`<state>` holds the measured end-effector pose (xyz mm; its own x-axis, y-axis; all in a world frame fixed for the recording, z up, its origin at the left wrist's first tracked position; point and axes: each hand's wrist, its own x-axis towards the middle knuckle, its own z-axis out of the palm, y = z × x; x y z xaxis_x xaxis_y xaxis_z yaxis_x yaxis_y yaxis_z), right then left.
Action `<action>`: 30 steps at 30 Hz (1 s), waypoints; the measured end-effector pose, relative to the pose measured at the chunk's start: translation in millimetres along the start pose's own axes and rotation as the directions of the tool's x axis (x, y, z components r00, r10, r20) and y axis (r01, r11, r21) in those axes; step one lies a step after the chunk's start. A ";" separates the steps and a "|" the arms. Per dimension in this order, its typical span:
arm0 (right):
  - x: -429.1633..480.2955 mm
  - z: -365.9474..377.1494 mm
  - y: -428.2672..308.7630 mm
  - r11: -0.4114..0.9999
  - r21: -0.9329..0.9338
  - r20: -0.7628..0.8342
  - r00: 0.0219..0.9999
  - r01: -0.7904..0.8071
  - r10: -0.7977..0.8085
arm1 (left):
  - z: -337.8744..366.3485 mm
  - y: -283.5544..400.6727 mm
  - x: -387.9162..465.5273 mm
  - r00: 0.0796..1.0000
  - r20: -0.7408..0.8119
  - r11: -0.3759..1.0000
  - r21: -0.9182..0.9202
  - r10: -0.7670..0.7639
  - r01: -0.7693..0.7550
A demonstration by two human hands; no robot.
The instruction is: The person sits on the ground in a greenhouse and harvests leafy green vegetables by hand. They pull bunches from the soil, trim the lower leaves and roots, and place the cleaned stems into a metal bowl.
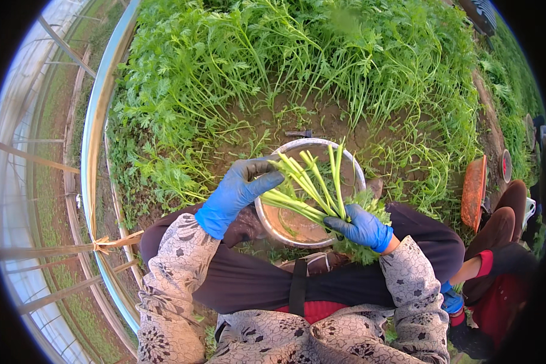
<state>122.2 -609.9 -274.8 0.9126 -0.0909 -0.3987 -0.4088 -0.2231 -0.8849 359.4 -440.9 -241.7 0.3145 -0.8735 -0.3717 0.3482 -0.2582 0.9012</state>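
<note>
My right hand (361, 227), in a blue glove, grips a bunch of leafy green stalks (316, 182), which look like crown daisy greens. Their pale cut ends fan up and left, while the leaves (359, 252) hang below the hand. At the left side of the bunch is my left hand (252, 184), also blue-gloved, thumb and fingers bent close together near the stalk ends. Whether it pinches a stalk or leaf is unclear. Under both hands sits a round basin (356, 166) with a pale rim and a brownish, muddy inside, in front of my crossed legs.
A dark tool handle (299, 133) lies on the soil beyond the basin. Dense standing greens (273, 50) grow ahead. Greenhouse poles (93, 150) run along the left. To the right are an orange basin (474, 193) and another person's blue-gloved hand (452, 298).
</note>
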 end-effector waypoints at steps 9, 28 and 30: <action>8.8 4.5 3.7 0.998 -0.050 -0.068 0.997 -0.033 0.030 | 10.7 -19.7 12.1 1.000 -0.020 0.999 0.030 -0.022 0.022; 22.4 20.7 14.1 0.980 -0.199 -0.432 0.897 0.010 -0.096 | 37.2 -4.4 23.3 0.807 0.178 -0.001 0.977 0.564 -0.215; 24.6 25.4 10.6 0.966 -0.258 -0.464 0.877 0.002 -0.126 | 36.8 -19.0 32.7 0.791 0.175 0.072 0.961 0.586 -0.266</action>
<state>140.1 -589.8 -300.1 0.8556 -0.5019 -0.1268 -0.3909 -0.4659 -0.7939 330.5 -479.7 -262.8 0.2982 -0.9147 0.2727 -0.9076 -0.1833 0.3777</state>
